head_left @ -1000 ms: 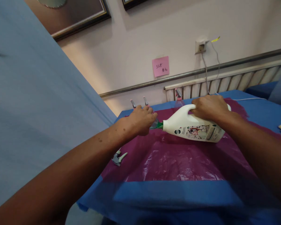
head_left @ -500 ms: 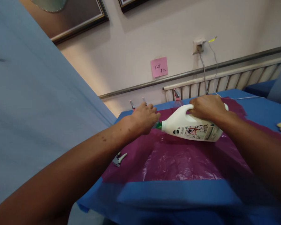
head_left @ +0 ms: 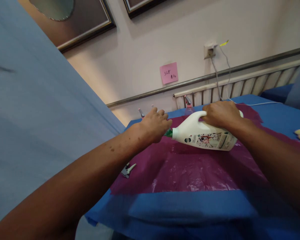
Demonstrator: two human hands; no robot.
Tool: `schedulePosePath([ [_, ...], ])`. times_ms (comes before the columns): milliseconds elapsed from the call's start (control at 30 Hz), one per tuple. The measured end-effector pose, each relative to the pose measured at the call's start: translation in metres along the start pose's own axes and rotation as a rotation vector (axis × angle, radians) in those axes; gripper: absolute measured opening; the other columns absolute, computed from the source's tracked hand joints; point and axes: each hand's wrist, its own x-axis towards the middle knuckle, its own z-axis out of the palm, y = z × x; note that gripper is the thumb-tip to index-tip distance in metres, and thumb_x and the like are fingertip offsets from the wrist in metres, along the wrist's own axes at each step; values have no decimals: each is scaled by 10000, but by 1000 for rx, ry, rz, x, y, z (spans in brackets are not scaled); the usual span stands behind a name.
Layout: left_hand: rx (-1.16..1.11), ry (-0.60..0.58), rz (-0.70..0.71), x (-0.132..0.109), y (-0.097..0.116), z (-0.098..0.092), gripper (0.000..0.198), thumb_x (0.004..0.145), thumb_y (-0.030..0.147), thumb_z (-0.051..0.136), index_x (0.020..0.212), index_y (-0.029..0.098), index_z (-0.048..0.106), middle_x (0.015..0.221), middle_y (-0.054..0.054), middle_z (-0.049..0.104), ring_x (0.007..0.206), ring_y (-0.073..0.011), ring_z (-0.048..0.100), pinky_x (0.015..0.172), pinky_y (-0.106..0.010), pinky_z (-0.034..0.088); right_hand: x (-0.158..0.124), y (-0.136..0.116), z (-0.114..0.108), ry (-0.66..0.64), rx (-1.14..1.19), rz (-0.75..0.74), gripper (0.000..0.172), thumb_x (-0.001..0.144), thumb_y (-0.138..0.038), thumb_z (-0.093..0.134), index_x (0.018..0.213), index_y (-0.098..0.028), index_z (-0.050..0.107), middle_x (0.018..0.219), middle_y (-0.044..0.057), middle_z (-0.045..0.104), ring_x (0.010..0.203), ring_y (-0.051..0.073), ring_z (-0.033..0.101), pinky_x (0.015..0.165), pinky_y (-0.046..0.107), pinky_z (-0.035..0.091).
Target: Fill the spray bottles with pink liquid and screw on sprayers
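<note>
White jug [head_left: 205, 137], probably heavy, stiff; right hand [head_left: 218, 113] wrapped round handle [head_left: 198, 116] (soundest hold); mouth [head_left: 174, 134] toward nine o'clock; left hand [head_left: 156, 126], grasp indiscernible.

Left arm [head_left: 95, 166] outstretched | left hand [head_left: 157, 126] back upward | right hand [head_left: 220, 113] curled, knuckles up

- Pale wall [head_left: 190, 36], 12 o'clock
- Framed picture [head_left: 90, 25], 11 o'clock
- Light-blue drape [head_left: 50, 110], 9 o'clock
- Socket [head_left: 206, 52], 1 o'clock
- White radiator [head_left: 255, 75] under grey pipe [head_left: 255, 64], 2 o'clock
</note>
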Motion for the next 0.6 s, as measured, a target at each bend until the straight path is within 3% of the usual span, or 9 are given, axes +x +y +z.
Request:
schedulePosePath([
  [233, -69, -24, -88, -12, -10, 3, 791, 888, 186, 727, 1656, 214, 541, 1491, -190, 688, 1336, -404, 591, 1076, -504, 446, -5, 11, -2, 11, -4, 36, 428, 990, -527, 559, 1139, -232, 831, 1084, 170, 814, 929, 314, 696, 764, 388, 389],
  [367, -215, -18, -156, -23, -17, 12, 869, 890, 221, 721, 1720, 229, 464, 1546, -182, 659, 1371, -418, 594, 1088, -533, 482, -12, 17, -4, 10, -14, 67, 478, 1025, -507, 492, 1198, -207, 821, 1158, 202, 813, 944, 315, 686, 731, 400, 339],
  [600, -634, 207, -264, -35, -12, 55, 850, 877, 283, 759, 1685, 247, 495, 1613, -163, 628, 1386, -377, 635, 1092, -507, 546, -26, 32, -1, 77, 61, 112, 509, 1037, -516, 476, 1217, -188, 820, 1136, 245, 794, 874, 304, 635, 728, 427, 298],
])
